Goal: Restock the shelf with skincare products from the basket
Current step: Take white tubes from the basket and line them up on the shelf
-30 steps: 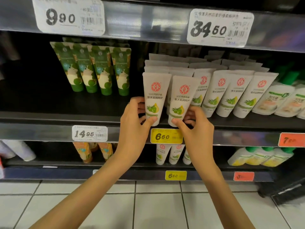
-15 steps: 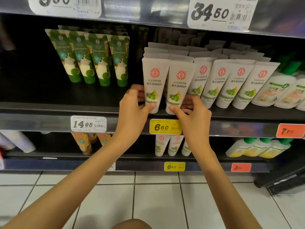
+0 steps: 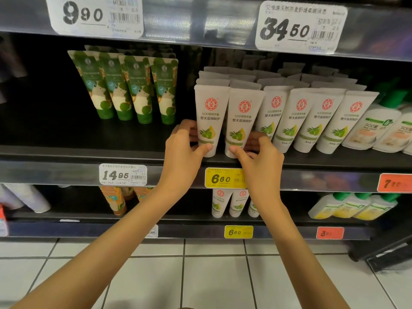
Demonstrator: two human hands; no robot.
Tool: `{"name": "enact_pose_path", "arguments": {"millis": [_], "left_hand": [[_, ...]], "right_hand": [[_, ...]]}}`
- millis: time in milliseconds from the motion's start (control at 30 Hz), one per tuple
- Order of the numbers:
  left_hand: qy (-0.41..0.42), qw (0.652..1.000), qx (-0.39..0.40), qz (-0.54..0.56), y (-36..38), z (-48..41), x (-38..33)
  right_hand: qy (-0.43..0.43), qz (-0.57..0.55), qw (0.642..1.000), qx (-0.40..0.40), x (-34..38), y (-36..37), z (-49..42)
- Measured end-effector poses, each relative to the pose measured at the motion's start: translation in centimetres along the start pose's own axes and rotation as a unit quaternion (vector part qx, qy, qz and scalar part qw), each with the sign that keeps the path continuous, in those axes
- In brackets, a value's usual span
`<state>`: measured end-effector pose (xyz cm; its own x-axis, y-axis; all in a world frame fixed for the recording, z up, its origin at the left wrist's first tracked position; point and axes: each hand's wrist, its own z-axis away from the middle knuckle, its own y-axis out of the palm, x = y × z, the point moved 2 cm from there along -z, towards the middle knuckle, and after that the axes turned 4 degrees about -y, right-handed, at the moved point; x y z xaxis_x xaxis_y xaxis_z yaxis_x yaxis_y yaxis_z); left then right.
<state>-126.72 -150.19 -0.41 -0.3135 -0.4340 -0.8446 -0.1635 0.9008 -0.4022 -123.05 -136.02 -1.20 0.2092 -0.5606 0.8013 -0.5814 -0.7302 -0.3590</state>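
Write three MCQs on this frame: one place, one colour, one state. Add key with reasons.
1. Where are the green tubes relative to the held white tubes? A) right of them B) left of them C) shelf below
2. Colour of the price tag under the held tubes? A) yellow B) red C) white
3. What is the left hand doing? A) hanging open B) pressing the tag C) gripping a white tube

1 B: they stand further left. 2 A: the 6.60 tag is yellow. 3 C: thumb and fingers wrap its lower end.
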Motion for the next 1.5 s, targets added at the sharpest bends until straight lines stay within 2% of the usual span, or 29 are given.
{"name": "enact_pose_path", "arguments": {"millis": [967, 1367, 1500], "left_hand": [[0.0, 1.0, 0.016, 0.024, -0.1, -0.4, 0.2], [-0.007, 0.999, 0.011, 0.047, -0.1, 0.0, 0.4], [-0.026, 0.998, 0.012, 0.05, -0.9, 0.4, 0.6]], "right_hand": [[-0.013, 0.0, 1.0, -0.013, 0.0, 0.5, 0.1], [0.017, 0.002, 1.0, -0.005, 0.1, 0.3, 0.5], [0.0, 0.01, 0.998, -0.057, 0.9, -0.4, 2.6]]}}
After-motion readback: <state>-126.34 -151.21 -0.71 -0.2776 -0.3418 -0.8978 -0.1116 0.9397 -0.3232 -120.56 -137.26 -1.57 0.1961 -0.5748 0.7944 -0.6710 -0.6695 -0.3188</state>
